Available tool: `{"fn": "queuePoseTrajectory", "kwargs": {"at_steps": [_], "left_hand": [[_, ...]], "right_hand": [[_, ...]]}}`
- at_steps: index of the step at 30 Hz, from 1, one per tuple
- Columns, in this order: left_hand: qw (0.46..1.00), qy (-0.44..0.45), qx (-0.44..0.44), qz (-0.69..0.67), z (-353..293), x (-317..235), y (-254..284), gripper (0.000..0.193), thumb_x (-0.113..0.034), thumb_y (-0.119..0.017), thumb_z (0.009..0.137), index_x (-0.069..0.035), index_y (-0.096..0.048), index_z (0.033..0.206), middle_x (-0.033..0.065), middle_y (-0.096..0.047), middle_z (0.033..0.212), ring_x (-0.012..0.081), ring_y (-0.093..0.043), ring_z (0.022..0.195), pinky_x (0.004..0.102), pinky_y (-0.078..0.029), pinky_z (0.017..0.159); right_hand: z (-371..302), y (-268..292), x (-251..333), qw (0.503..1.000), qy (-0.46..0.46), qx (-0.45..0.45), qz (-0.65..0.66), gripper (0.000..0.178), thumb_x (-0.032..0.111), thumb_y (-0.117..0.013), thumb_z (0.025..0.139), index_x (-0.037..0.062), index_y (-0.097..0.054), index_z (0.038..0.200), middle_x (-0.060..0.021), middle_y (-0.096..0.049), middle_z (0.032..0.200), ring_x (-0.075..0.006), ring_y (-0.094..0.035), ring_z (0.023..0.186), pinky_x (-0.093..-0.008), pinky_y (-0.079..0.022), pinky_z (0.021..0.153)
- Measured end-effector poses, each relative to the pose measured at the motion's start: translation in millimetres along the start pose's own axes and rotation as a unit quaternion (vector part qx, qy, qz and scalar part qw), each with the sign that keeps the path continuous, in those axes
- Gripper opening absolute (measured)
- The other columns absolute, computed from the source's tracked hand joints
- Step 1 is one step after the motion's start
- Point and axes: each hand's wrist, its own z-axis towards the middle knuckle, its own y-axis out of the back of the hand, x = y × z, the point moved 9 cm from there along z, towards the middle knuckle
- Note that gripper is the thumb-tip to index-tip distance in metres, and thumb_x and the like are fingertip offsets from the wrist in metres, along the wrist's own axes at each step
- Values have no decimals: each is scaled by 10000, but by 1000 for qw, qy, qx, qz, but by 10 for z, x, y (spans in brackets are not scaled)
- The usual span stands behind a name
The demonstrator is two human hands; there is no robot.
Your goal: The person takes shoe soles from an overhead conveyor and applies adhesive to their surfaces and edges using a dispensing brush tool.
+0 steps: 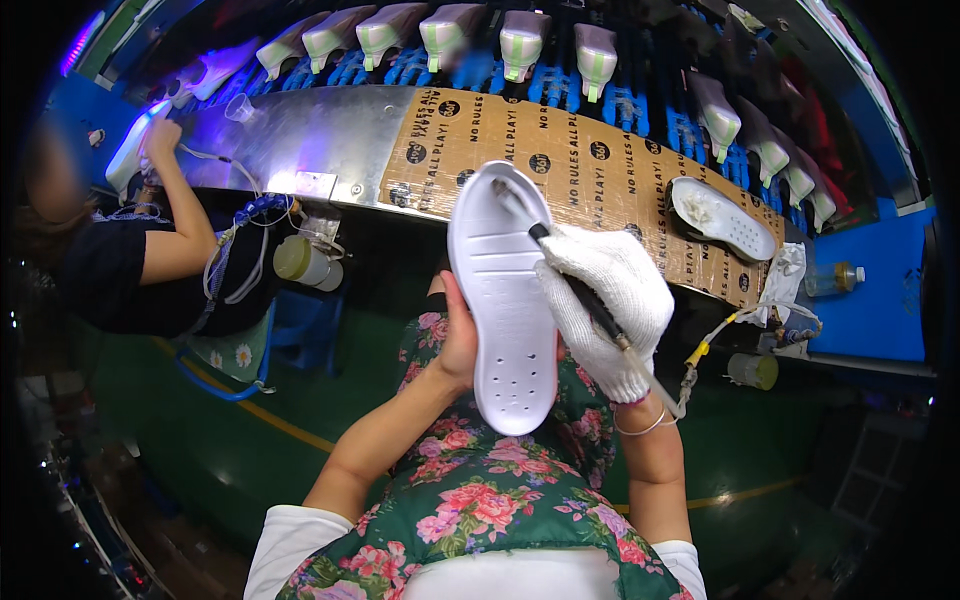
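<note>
A white shoe sole (500,310) stands lengthwise in front of me, its ribbed, holed inner face toward me. My bare left hand (458,335) is wrapped round its left edge, the fingers hidden behind it. A white knitted glove covers my right hand (625,285), which is closed on a brush (540,231) with a dark handle. The pale bristles meet the sole's inner face close to its upper end. From the handle's rear a clear tube (655,385) runs past my wrist. Another white sole (735,228) lies on the cardboard to the right, something pale and crumpled at its far end.
Printed cardboard (520,130) covers part of the metal bench (330,130). Behind it, pale shoe uppers (450,35) hang in a row on blue holders. A bottle (835,278), white cloth (785,275) and jar (752,371) are at right. A co-worker (170,200) handles a shoe at left.
</note>
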Motion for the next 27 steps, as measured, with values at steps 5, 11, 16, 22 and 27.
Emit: {"fn": "queuePoseTrajectory", "kwargs": {"at_steps": [5, 11, 16, 22, 27], "left_hand": [[958, 3, -97, 269, 4, 20, 134, 1049, -863, -81, 925, -111, -181, 1649, 139, -337, 1648, 305, -365, 1505, 463, -297, 1249], [951, -45, -146, 269, -98, -235, 223, 1095, -900, -77, 883, -115, -249, 1626, 158, -427, 1584, 304, -462, 1436, 466, -391, 1193], [975, -22, -98, 197, -91, -267, 347, 1124, -916, -96, 869, -94, -266, 1616, 169, -477, 1542, 315, -521, 1377, 474, -443, 1145], [988, -45, -57, 139, 17, -426, 471, 1151, -948, -154, 840, -116, -223, 1632, 150, -396, 1603, 318, -445, 1442, 490, -388, 1193], [998, -55, -4, -26, 78, -486, 417, 1173, -975, -182, 816, -110, -292, 1600, 184, -509, 1484, 343, -572, 1288, 499, -479, 1089]], "right_hand": [[-90, -140, 139, 993, 85, 20, -79, 394, -94, -776, 711, 37, -759, 1083, -139, -748, 1016, -296, -718, 838, -373, -568, 755], [-139, -215, -14, 986, -46, 56, 153, 311, -14, -800, 764, 37, -754, 1067, -136, -757, 1001, -310, -736, 878, -381, -587, 794], [-122, -248, 90, 996, 48, 44, 56, 340, -56, -781, 749, 24, -748, 1078, -158, -743, 1034, -311, -722, 888, -379, -567, 792], [-165, -268, -129, 980, -32, 76, 181, 341, 16, -811, 752, 41, -747, 1086, -137, -757, 1001, -314, -729, 895, -383, -576, 784], [-348, -446, 127, 990, 96, 84, 64, 400, -24, -795, 714, 37, -753, 1106, -151, -747, 1059, -326, -726, 913, -390, -574, 792]]}}
